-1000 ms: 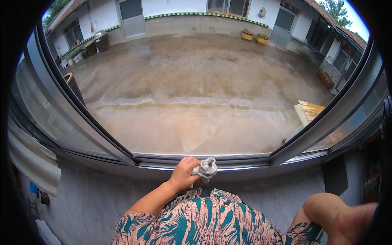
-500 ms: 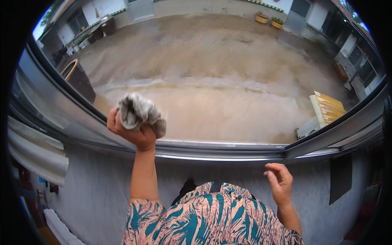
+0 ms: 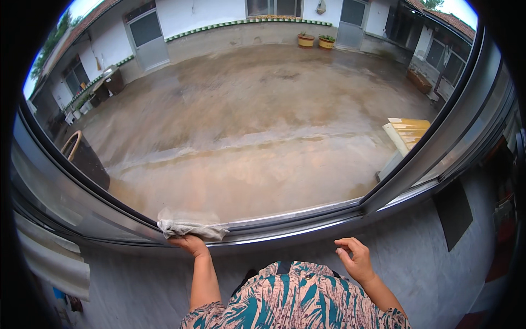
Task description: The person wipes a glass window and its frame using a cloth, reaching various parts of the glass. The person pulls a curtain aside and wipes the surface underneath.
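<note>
A damp-looking grey cloth (image 3: 193, 228) is bunched under my left hand (image 3: 188, 244), whose fingers are mostly hidden behind it. It lies at the lower left corner of the window pane (image 3: 263, 181), against the bottom of the silver window frame (image 3: 296, 223). A pale reflection of the cloth shows in the glass just above it. My right hand (image 3: 356, 259) hangs in the air below the frame's right part, touching nothing. Its fingers are loosely bent, the thumb stands a little apart from them, and nothing is visible in the grip.
Beyond the glass lies a wet courtyard (image 3: 263, 109) with two potted plants (image 3: 315, 41), a dark vat (image 3: 87, 162) and a yellow-topped unit (image 3: 408, 134). Indoors, a pale curtain (image 3: 55, 263) hangs at the left, and a dark panel (image 3: 453, 216) is on the grey wall at the right.
My left hand has brought the cloth down the glass to the bottom corner of the frame. The view has tilted up, showing more of the far building. My right hand stays loosely bent.
</note>
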Demonstrator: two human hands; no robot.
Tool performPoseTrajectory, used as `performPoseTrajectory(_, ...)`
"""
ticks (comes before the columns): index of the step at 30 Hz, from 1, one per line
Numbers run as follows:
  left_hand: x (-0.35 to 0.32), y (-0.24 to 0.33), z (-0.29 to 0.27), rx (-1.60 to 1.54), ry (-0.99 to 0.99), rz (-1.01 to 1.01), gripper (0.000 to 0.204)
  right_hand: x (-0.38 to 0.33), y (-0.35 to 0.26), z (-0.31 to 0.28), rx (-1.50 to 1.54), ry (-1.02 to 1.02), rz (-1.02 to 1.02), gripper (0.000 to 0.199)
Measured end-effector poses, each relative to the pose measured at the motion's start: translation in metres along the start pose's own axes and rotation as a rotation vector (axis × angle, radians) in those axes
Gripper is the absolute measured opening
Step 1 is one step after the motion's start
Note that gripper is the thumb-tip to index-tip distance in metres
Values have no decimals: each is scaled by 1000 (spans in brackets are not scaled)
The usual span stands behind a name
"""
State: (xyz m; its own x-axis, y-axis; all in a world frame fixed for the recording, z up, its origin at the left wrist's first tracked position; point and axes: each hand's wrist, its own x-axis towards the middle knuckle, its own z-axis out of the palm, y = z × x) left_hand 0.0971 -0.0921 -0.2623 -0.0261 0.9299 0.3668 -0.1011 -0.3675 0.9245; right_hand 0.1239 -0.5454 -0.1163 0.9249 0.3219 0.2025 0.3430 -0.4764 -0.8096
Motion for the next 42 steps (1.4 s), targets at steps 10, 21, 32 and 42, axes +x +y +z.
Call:
performPoseTrajectory(10, 18, -25, 13, -668, 282, -1007, 61, -8, -1, 3, -15, -33, 38, 20)
performPoseTrajectory(21, -91, 46, 26, -335, -316, -1282, 32, 19, -3, 0, -35, -43, -117, 20)
performPoseTrajectory(32, 60, 57, -14, -442, -146, -479, 24, 17, -10, -2, -24, -13, -93, 21)
performPoseTrajectory(42, -12, 10, 21, -520, 103, -749, 52, 14, 2, 3, -30, -100, -55, 21)
